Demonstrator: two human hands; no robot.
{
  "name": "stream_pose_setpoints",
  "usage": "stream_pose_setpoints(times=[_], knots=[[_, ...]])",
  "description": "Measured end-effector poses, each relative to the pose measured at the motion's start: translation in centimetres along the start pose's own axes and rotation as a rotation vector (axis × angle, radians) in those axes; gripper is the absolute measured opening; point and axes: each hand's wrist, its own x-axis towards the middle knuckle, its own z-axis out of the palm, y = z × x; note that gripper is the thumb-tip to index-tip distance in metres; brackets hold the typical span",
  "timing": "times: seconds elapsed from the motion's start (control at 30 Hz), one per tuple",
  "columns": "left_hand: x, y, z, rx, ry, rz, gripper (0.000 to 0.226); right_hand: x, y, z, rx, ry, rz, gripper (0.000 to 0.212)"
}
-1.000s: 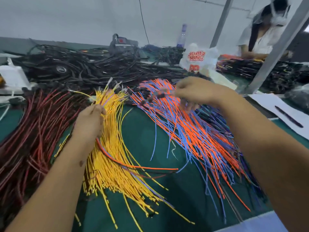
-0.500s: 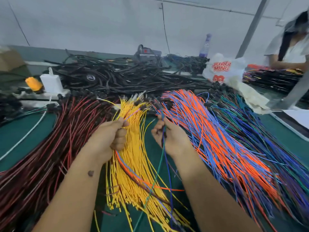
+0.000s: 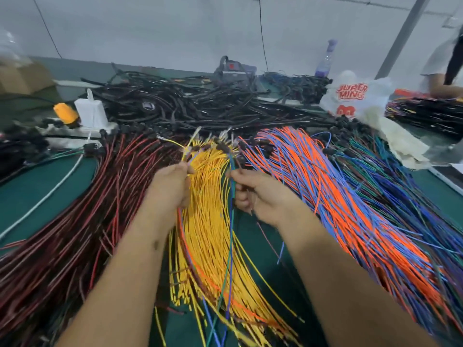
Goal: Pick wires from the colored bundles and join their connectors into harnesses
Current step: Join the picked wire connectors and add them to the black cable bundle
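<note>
Above the central yellow wire bundle (image 3: 208, 221), the left hand (image 3: 170, 189) pinches picked wires and the right hand (image 3: 253, 194) grips green and blue wires (image 3: 231, 246), which could likely snag loose strands.

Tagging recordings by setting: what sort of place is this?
Likely a wire-harness assembly workshop: sorted wire bundles such as the yellow bundle cover a green bench, beside a heap of black cable assemblies.

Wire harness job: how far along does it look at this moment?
Done: a heap of black cables lies behind, possibly finished. In hand: the left hand grips a few wires over the yellow bundle; the right hand holds green and blue wires. Left: the red-black and orange-blue bundles remain large.
</note>
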Motion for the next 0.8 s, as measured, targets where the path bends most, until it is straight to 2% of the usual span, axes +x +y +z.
stream_pose_setpoints(times=[0.07, 0.13, 0.2, 0.27, 0.33, 0.57, 0.67, 0.73, 0.8], knots=[[-0.7, -0.3, 2.2, 0.107, 0.079, 0.169, 0.035, 0.1, 1.2, 0.3, 0.178, 0.006, -0.079, 0.015], [-1.5, -0.2, 3.6, 0.013, 0.033, 0.185, 0.034, 0.3, 1.9, 0.6, 0.245, -0.003, -0.167, 0.010], [-2.2, 0.1, 4.2, -0.112, -0.040, 0.136, 0.031, 0.5, 2.1, 0.9, 0.177, 0.006, -0.272, 0.010], [-2.9, 0.2, 4.8, -0.118, -0.088, 0.140, 0.027, 0.4, 2.1, 1.1, 0.062, 0.066, -0.366, 0.013], [-3.3, 0.1, 4.9, -0.126, -0.121, 0.153, 0.025, 0.1, 2.0, 1.3, 0.010, 0.126, -0.435, 0.004], [-3.5, -0.2, 5.0, -0.122, -0.110, 0.136, 0.026, -0.6, 1.2, 1.8, 0.048, 0.261, -0.530, 0.014], [-3.8, -0.2, 5.3, -0.163, -0.210, 0.092, 0.023, -0.7, 1.1, 1.9, 0.028, 0.306, -0.528, 0.009], [-4.0, -0.2, 5.3, -0.124, -0.226, 0.100, 0.022, -0.7, 1.1, 2.0, -0.003, 0.328, -0.509, 0.003], [-4.0, -0.3, 5.1, -0.080, -0.217, 0.122, 0.022, -0.6, 0.9, 2.1, -0.003, 0.329, -0.524, 0.005]])
